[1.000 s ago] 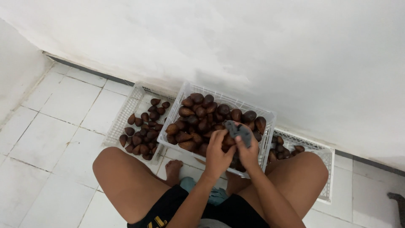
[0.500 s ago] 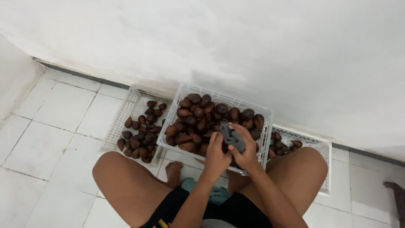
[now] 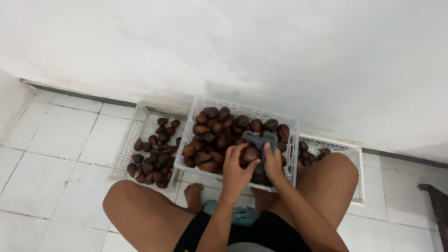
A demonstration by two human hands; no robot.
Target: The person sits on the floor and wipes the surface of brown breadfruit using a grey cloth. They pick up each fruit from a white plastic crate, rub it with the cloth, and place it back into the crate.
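A white slatted crate (image 3: 198, 109) full of brown scaly fruits (image 3: 219, 128) stands against the wall in front of my knees. My left hand (image 3: 235, 170) grips one brown fruit (image 3: 249, 154) over the crate's near side. My right hand (image 3: 272, 164) presses a grey cloth (image 3: 258, 140) onto that same fruit. Both hands touch each other around it.
A flat white tray (image 3: 128, 149) holding several loose brown fruits lies to the left of the crate. Another white tray (image 3: 355, 161) with a few fruits sits to the right, partly behind my right knee. White floor tiles and a white wall surround them; a dark cloth (image 3: 438, 205) lies at the far right.
My hands have drawn slightly closer to me with the fruit and the cloth. The camera view has shifted, so the crates sit a little lower and more to the right.
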